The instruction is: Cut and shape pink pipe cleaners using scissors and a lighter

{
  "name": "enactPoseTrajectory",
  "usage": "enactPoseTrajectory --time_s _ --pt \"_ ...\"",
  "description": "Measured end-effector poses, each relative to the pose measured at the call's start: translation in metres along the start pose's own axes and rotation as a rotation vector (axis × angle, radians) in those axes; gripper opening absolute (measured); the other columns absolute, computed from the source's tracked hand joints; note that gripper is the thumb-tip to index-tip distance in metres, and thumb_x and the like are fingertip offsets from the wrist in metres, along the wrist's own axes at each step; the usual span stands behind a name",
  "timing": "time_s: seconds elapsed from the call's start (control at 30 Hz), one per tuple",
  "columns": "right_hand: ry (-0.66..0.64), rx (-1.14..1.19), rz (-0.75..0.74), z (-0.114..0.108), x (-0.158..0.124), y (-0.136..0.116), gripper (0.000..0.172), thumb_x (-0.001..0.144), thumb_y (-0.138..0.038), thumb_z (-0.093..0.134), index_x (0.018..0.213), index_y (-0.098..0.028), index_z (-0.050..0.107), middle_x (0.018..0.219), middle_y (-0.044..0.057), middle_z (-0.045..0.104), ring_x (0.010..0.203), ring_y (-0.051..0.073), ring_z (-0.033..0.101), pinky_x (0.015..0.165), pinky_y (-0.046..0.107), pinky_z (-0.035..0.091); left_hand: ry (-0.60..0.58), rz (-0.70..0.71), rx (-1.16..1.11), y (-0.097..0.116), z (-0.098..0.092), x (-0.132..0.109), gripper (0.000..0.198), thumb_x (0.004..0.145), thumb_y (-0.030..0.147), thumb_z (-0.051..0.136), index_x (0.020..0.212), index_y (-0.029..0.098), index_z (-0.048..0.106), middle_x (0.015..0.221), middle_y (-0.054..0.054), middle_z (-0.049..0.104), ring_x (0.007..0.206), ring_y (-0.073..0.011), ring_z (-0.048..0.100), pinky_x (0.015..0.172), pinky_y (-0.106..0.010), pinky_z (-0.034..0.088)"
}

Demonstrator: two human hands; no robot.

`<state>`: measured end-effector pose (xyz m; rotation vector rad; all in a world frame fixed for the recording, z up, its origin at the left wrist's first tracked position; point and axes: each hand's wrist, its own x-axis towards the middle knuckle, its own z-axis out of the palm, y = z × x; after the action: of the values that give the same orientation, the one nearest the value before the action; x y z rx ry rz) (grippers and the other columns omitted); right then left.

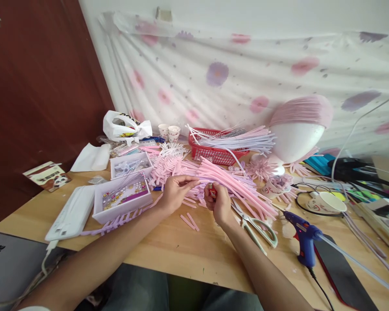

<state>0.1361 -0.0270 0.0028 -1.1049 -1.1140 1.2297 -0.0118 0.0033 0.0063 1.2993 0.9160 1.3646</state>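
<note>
My right hand (pixel 221 207) is closed around a small red lighter (pixel 212 191), with its top end pointing up. To its left, my left hand (pixel 178 192) has thumb and fingers pinched together; what they grip is too small to make out against the pile behind. Both hands are close together, just in front of a heap of pink and lilac pipe cleaners (pixel 227 172). Short pink pipe cleaner pieces (pixel 189 221) lie on the wood between my forearms. Beside my right wrist rest scissors (pixel 256 224) with pale handles, their blades partly hidden.
On the right are a blue glue gun (pixel 306 237), a dark phone-like slab (pixel 342 272) and a paper cup (pixel 326 203). A white foam head (pixel 293 138) and red basket (pixel 210 153) stand behind. At left are white trays (pixel 123 211) of beads and a white power bank (pixel 71 214).
</note>
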Motion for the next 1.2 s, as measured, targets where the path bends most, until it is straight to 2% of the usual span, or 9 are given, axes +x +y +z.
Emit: enactPoseTrajectory --time_s 0.17,0.4,0.6,0.7,0.8,0.87,0.97,1.1,1.2 --pt "-0.001 0.008 0.009 -0.001 0.000 0.001 0.031 0.080 -0.044 0.043 0.058 -0.023 0.044 0.049 -0.006 0.027 0.044 0.010 0.019 0.043 0.026 0.012 0.002 -0.009 0.017 0.000 0.000 -0.001 0.022 0.069 0.037 0.083 0.080 0.018 0.081 0.083 -0.007 0.078 0.082 -0.0219 0.071 0.081 -0.032 0.055" --pt "0.000 0.012 -0.028 0.000 0.000 0.002 0.041 0.087 -0.051 0.040 0.058 -0.022 0.046 0.047 -0.006 0.027 0.042 0.010 0.019 0.042 0.026 0.012 -0.002 -0.019 0.010 0.000 0.000 -0.001 0.022 0.068 0.036 0.083 0.080 0.018 0.081 0.084 -0.007 0.078 0.082 -0.0218 0.071 0.081 -0.032 0.055" --pt "-0.010 0.022 -0.008 -0.001 -0.001 0.004 0.033 0.083 -0.044 0.040 0.058 -0.022 0.044 0.049 -0.006 0.028 0.043 0.009 0.019 0.042 0.025 0.012 0.002 -0.005 0.012 0.000 0.001 -0.001 0.020 0.068 0.035 0.083 0.078 0.018 0.080 0.082 -0.006 0.078 0.081 -0.0212 0.071 0.079 -0.031 0.055" --pt "-0.006 0.048 -0.005 -0.002 0.000 0.005 0.038 0.086 -0.050 0.041 0.062 -0.022 0.045 0.050 -0.007 0.027 0.043 0.009 0.018 0.042 0.024 0.011 -0.010 -0.001 0.022 0.000 0.000 -0.002 0.020 0.069 0.036 0.082 0.079 0.019 0.080 0.083 -0.007 0.078 0.081 -0.0216 0.071 0.080 -0.032 0.055" --pt "0.039 0.080 -0.096 -0.004 0.001 0.005 0.039 0.087 -0.057 0.049 0.072 -0.021 0.052 0.052 -0.008 0.028 0.043 0.008 0.019 0.041 0.023 0.014 -0.015 -0.004 0.023 0.000 -0.001 -0.001 0.021 0.069 0.035 0.082 0.081 0.018 0.081 0.084 -0.007 0.078 0.082 -0.0215 0.071 0.080 -0.032 0.055" --pt "0.104 0.063 -0.193 -0.006 0.001 0.004 0.031 0.084 -0.052 0.062 0.084 -0.021 0.059 0.056 -0.008 0.035 0.044 0.008 0.023 0.042 0.022 0.019 -0.013 -0.013 0.007 0.001 -0.001 -0.001 0.021 0.069 0.034 0.083 0.080 0.017 0.081 0.085 -0.007 0.078 0.081 -0.0210 0.071 0.080 -0.031 0.055" --pt "0.186 -0.018 -0.279 -0.009 0.003 0.005 0.029 0.081 -0.044 0.071 0.095 -0.020 0.066 0.064 -0.005 0.049 0.048 0.008 0.031 0.045 0.023 0.027 -0.017 -0.052 -0.045 0.004 0.000 -0.002 0.022 0.068 0.034 0.083 0.080 0.016 0.080 0.084 -0.007 0.078 0.079 -0.0202 0.071 0.079 -0.031 0.056" --pt "0.183 -0.098 -0.312 -0.012 0.005 0.007 0.026 0.083 -0.042 0.071 0.080 -0.017 0.066 0.061 -0.003 0.051 0.049 0.009 0.036 0.048 0.024 0.031 -0.046 -0.151 -0.126 0.005 0.001 -0.003 0.027 0.066 0.037 0.085 0.080 0.015 0.079 0.079 -0.007 0.077 0.077 -0.0191 0.071 0.079 -0.031 0.056" --pt "0.184 -0.131 -0.331 -0.010 0.004 0.005 0.028 0.085 -0.043 0.068 0.076 -0.017 0.063 0.061 -0.003 0.051 0.050 0.008 0.037 0.049 0.023 0.033 -0.077 -0.228 -0.170 0.004 0.001 -0.003 0.031 0.064 0.039 0.086 0.080 0.015 0.078 0.078 -0.007 0.077 0.076 -0.0190 0.071 0.078 -0.031 0.056"
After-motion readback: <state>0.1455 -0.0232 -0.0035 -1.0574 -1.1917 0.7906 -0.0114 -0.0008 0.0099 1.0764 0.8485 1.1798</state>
